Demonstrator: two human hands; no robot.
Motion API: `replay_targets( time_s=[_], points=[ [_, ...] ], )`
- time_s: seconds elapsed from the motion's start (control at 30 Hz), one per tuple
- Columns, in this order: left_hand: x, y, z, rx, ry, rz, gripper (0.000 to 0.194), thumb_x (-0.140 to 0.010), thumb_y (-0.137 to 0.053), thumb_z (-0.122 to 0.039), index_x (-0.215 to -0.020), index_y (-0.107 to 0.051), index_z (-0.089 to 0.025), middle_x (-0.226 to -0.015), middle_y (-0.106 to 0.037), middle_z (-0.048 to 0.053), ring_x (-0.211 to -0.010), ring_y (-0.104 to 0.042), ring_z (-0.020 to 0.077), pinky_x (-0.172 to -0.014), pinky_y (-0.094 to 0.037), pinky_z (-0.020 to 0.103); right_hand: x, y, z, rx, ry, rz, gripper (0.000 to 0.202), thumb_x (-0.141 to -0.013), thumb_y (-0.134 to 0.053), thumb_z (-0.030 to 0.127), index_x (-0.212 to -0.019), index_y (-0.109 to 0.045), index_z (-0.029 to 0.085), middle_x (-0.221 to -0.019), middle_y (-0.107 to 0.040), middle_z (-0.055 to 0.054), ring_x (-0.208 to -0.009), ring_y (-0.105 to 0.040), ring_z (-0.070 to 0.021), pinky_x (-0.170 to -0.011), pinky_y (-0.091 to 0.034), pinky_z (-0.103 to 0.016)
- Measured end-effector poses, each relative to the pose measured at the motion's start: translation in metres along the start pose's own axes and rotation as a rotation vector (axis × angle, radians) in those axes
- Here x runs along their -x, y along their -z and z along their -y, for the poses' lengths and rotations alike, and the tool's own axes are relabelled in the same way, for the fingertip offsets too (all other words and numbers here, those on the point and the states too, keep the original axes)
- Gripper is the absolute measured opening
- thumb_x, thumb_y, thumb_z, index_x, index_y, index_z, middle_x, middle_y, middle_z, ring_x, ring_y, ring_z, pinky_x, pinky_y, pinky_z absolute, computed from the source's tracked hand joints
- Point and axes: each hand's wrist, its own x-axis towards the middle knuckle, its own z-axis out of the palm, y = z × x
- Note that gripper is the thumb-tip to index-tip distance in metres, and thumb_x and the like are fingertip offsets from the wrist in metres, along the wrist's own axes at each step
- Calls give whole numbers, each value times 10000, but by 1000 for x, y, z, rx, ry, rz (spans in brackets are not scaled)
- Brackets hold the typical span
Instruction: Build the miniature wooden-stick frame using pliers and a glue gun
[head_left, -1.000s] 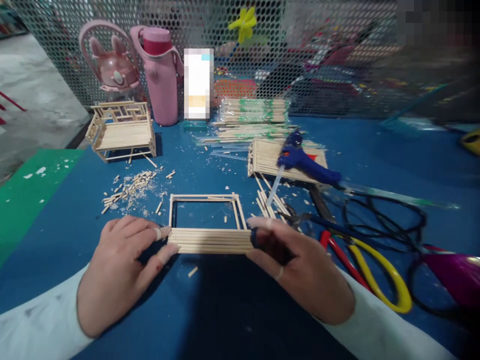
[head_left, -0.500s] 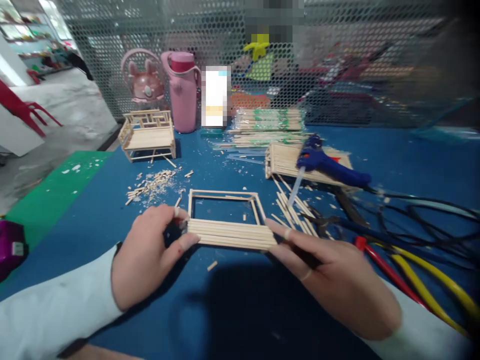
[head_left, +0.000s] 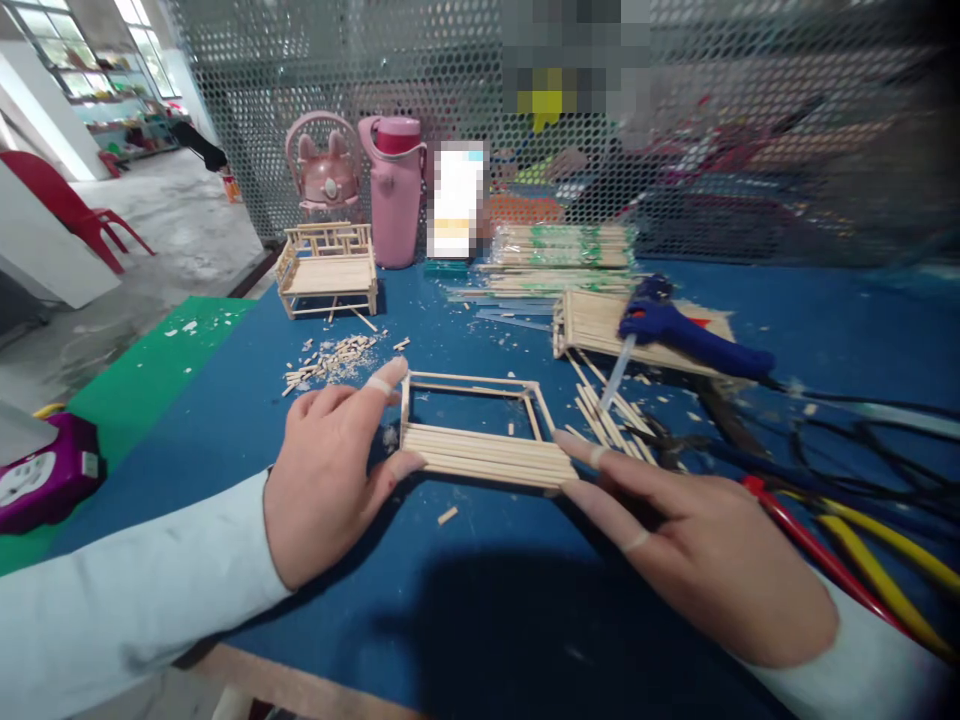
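A small rectangular wooden stick frame lies on the blue tabletop between my hands. Its near part is covered by several sticks laid side by side, while the far part is open. My left hand grips the left end, thumb at the near corner and index finger at the far corner. At the right end, the thumb and index finger of my right hand hold the edges of the stick rows. Both hands have pale bands around some fingers. A short stick piece lies just in front of the frame.
Beyond the frame stand a miniature stick bench, a pink bottle and a phone. A blue glue gun rests on another stick piece, near loose sticks. Yellow-handled pliers and cables lie right. Stick scraps lie left.
My left index finger has moved from the frame's left side up to its far left corner. The right hand keeps its hold. The whole view has shifted, so things appear further right.
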Motion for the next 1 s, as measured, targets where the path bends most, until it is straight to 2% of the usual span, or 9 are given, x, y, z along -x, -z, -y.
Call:
replay_targets(
  time_s=[0.27,0.4,0.47,0.57,0.63,0.7,0.77,0.87,1.0],
  points=[
    [-2,3,-1,-45,-119,42,406,-911,-480,-290,-1299,-403,-197,-1047,-706,58,-830,-586,209,-771,-352,362,1,0,-1,25,-14,41,379,-865,-450,393,-1100,-679,205,-791,-751,-32,-559,-674,-171,-493,-510,-267],
    [-6,5,1,-16,-113,72,350,-899,-497,-305,-1229,-465,-191,-1002,-720,32,-824,-577,214,-756,-341,354,2,0,-2,40,0,66,387,-873,-422,396,-1097,-672,204,-691,-722,-24,-491,-628,-162,-484,-486,-281],
    [-6,6,1,-10,-109,73,324,-896,-502,-319,-1196,-495,-196,-1023,-716,26,-818,-571,214,-756,-341,356,3,1,0,73,-8,24,452,-846,-445,442,-1165,-622,175,-659,-682,-33,-495,-612,-177,-467,-477,-298],
    [-5,6,1,-28,-118,69,315,-898,-498,-313,-1193,-508,-203,-1048,-708,30,-792,-555,208,-743,-345,357,1,3,7,172,6,-174,651,-809,-480,496,-1338,-432,118,-835,-668,-117,-753,-655,-267,-610,-521,-373],
    [-4,5,1,-40,-134,69,330,-899,-496,-303,-1214,-494,-204,-1026,-711,31,-780,-544,206,-739,-347,359,-3,1,15,215,152,-270,659,-812,-498,476,-1359,-389,124,-1043,-642,-182,-1012,-601,-321,-806,-494,-441],
    [-3,5,0,-44,-149,64,346,-899,-496,-299,-1231,-480,-203,-1003,-714,28,-771,-536,206,-740,-351,364,-8,-3,25,234,349,-211,596,-826,-510,448,-1320,-437,125,-1208,-592,-201,-1153,-526,-334,-928,-425,-487],
    [-3,5,1,-33,-150,61,325,-900,-494,-298,-1211,-493,-205,-1014,-710,27,-774,-537,208,-748,-359,372,-12,-10,34,243,462,-53,524,-859,-486,409,-1283,-481,101,-1285,-556,-195,-1194,-504,-321,-956,-402,-501],
    [-4,4,2,34,-112,74,262,-889,-501,-298,-1134,-542,-214,-1039,-701,25,-808,-554,215,-779,-377,392,-15,-19,42,245,458,121,471,-902,-435,357,-1272,-495,73,-1321,-528,-192,-1217,-491,-302,-991,-363,-529],
    [-6,2,6,269,-39,32,428,-828,-546,-256,-1242,-464,-184,-1094,-682,54,-953,-589,221,-841,-411,380,-13,-23,40,229,458,109,531,-886,-465,407,-1288,-481,61,-1334,-509,-209,-1228,-478,-312,-1008,-334,-550]
  ],
)
